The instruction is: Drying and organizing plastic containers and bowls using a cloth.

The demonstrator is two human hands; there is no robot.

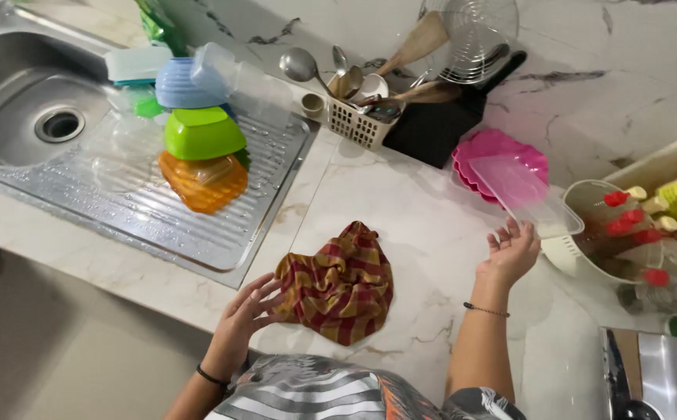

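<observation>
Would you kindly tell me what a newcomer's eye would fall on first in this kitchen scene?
The red-and-yellow plaid cloth lies crumpled mid-counter, the left hand touching its edge. On the draining board by the sink, a green bowl is stacked over an orange container. At right, the right hand touches a clear plastic lid before pink plates.

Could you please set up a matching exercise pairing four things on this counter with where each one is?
Things:
1. checked cloth
2. clear lid
3. green bowl
4. ladle

Places:
A. upside down on the draining board, on top of an orange container
B. standing in the white cutlery basket
C. crumpled on the marble counter, touched by the left hand
D. at the fingertips of the right hand, over the pink plates

Pairs: 1-C, 2-D, 3-A, 4-B
</observation>
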